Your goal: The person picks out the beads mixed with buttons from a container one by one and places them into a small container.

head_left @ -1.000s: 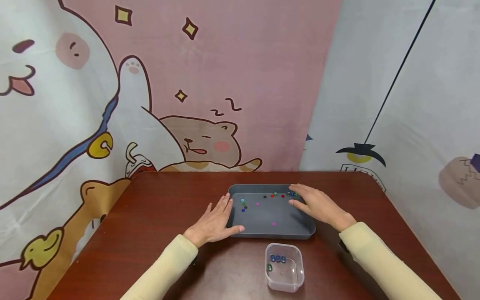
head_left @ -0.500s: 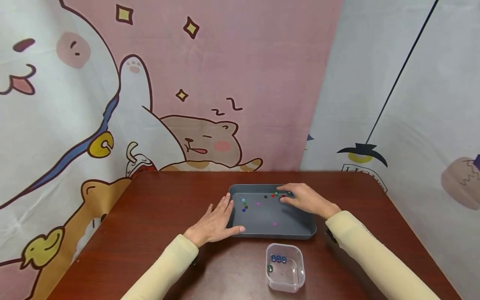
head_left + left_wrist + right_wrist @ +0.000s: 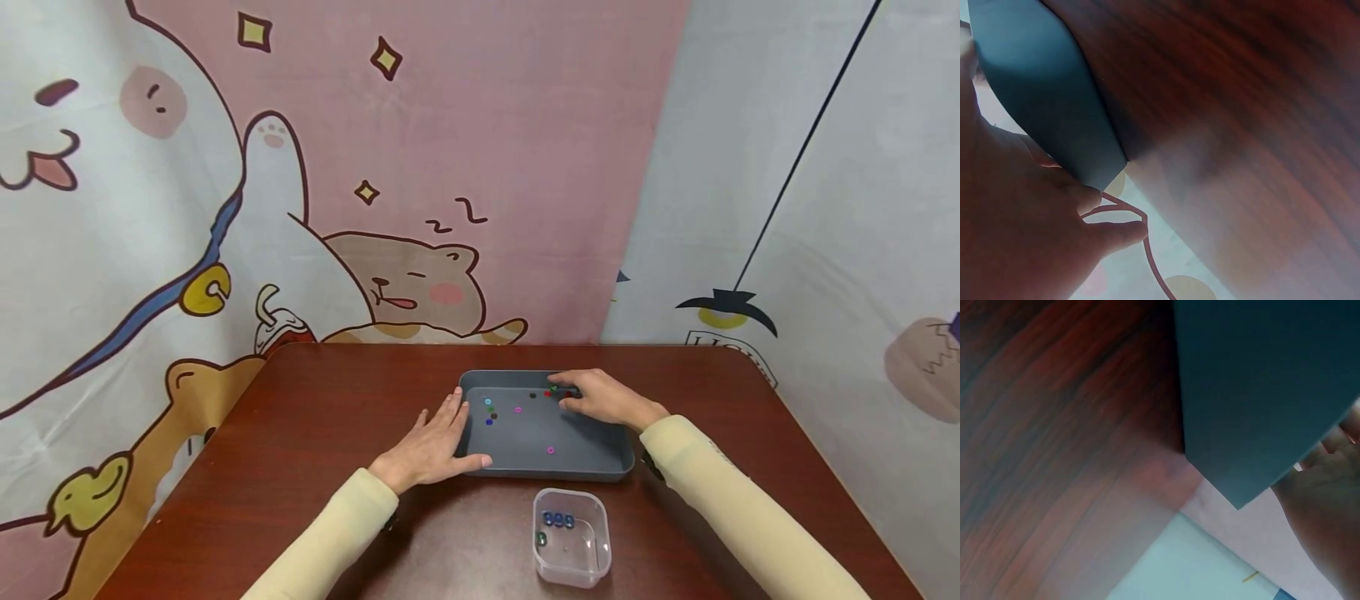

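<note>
A shallow grey tray [image 3: 540, 433] lies on the table with several small coloured beads scattered in it. My left hand [image 3: 422, 447] rests at its left side, fingers straight along the rim and thumb over the near left corner. My right hand [image 3: 609, 400] reaches over the far right part of the tray, thumb and index finger apart. Beside its fingertips are a green bead [image 3: 553, 388] and a red bead [image 3: 547, 393]. Whatever lies under the palm is hidden. In both wrist views the tray's outer wall [image 3: 1041, 94] covers much of the fingers.
A clear plastic box [image 3: 572, 573] stands in front of the tray, holding several blue and green beads. Pink ring beads [image 3: 551, 450] lie toward the tray's near side. The brown table [image 3: 315, 433] ends at a cartoon-printed cloth [image 3: 525, 167].
My right hand has moved left over the tray, covering the blue and green beads in the far right corner. My left hand stays in place.
</note>
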The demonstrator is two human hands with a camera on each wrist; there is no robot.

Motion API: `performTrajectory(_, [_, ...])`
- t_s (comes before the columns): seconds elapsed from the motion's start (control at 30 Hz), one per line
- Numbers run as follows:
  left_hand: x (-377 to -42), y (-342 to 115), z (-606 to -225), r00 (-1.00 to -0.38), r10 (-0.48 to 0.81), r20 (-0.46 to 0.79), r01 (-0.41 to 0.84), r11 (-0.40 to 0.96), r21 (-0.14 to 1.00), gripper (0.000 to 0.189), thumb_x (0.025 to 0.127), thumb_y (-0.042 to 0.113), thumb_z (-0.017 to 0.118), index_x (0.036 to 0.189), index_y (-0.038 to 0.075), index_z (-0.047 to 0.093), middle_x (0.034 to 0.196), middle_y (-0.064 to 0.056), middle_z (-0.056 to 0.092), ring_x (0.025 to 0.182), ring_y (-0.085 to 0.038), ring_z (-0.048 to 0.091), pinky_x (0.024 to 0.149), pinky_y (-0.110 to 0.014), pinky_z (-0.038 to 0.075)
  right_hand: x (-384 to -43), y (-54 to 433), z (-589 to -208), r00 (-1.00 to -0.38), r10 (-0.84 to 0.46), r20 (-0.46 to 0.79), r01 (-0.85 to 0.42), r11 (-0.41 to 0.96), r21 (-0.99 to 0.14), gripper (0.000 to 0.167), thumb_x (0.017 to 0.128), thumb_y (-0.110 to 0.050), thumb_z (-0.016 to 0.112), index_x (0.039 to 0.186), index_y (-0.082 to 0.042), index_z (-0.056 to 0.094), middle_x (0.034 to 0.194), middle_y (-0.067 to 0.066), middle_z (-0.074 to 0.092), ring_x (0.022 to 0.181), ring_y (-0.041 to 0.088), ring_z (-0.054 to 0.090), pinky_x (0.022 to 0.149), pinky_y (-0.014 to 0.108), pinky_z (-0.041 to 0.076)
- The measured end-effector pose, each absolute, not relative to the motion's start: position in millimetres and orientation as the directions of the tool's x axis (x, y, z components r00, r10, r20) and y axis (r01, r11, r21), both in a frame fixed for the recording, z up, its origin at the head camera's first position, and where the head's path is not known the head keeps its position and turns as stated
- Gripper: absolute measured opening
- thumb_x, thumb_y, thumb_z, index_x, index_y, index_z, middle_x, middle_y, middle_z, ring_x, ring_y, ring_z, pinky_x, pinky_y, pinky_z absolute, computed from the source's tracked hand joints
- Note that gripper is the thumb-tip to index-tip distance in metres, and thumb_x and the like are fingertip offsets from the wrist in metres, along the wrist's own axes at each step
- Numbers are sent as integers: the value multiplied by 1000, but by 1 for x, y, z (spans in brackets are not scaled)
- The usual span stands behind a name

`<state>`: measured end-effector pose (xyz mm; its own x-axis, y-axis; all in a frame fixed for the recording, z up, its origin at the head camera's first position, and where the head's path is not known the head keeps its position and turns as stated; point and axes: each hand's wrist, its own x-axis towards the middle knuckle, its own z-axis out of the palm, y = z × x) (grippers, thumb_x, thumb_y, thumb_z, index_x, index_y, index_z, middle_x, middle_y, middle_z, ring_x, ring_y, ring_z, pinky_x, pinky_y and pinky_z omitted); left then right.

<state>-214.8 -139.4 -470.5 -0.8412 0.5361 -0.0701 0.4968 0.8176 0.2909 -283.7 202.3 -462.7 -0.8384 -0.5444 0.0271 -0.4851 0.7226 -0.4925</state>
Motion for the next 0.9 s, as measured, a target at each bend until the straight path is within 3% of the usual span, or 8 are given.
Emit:
performTrajectory(0.47, [-215, -138, -470, -845, 528, -81, 487, 824, 289, 111, 92, 81, 47, 162, -2, 23, 172, -18, 3, 158, -30, 11, 121, -65, 19, -291, 193, -471, -841, -540, 25, -486, 734, -474, 50, 97, -13, 74, 143, 1, 59, 136, 15, 66, 126, 33, 62, 103, 51, 51])
performTrajectory(0.9, [-216, -139, -471, -843, 533, -75, 489, 816, 309, 110, 92, 80, 49, 162, -2, 25, 172, -18, 4, 158, -30, 12, 121, -64, 20, -289, 193, -476, -848, -525, 71, -496, 740, -454, 42, 95, -3, 74, 135, 4, 65, 124, 14, 71, 112, 30, 69, 93, 47, 57])
